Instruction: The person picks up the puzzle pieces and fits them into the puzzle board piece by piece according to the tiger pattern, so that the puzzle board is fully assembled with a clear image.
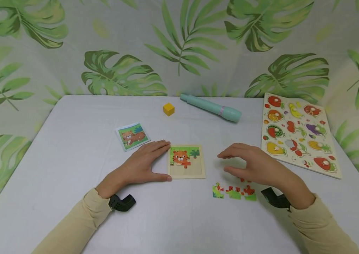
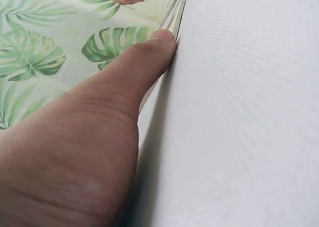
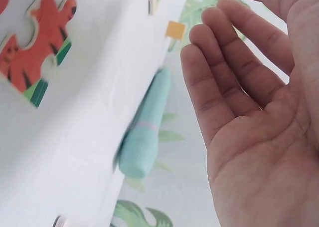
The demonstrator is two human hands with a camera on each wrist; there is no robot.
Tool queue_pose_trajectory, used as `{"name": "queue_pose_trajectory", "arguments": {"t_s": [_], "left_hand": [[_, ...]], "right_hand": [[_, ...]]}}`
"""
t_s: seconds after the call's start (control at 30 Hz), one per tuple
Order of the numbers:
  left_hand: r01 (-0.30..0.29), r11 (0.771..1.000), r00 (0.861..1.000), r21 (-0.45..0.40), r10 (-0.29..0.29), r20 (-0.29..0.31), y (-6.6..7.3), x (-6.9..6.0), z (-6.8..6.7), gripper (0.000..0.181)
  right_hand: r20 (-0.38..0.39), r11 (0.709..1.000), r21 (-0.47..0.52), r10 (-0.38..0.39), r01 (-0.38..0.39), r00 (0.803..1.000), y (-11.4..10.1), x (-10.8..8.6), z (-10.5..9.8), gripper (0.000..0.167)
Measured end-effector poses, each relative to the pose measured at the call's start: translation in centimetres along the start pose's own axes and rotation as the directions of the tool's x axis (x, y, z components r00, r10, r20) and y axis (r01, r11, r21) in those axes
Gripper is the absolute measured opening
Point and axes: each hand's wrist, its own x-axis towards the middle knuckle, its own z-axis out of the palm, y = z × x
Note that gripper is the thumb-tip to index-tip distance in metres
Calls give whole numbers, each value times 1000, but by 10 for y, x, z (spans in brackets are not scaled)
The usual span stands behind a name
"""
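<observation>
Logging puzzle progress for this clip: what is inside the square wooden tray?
Inside the wooden tray, puzzle pieces show a tiger's face and greenery; bare base shows at the lower right. Whatever lies beneath those pieces is covered.

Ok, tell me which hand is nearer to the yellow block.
Left. The left hand rests at the left edge of the puzzle tray, on the near side of the yellow block; the right hand is farther off, to the block's right.

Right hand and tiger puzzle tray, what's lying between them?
The head view shows only bare white tabletop between the right hand and the puzzle tray; the loose pieces lie nearer the person.
</observation>
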Motion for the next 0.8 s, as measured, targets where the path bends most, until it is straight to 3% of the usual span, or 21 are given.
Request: {"name": "queue_pose_trajectory", "arguments": {"t_s": [0.6, 0.8], "left_hand": [[-2, 1000, 1000, -3, 2, -1, 1, 0, -1, 105], [-5, 1000, 1000, -4, 5, -3, 1, 0, -1, 105]], "right_hand": [[-11, 999, 8, 48, -48, 999, 16, -26, 0, 34], [-24, 1000, 4, 23, -23, 999, 22, -31, 1, 35]]}}
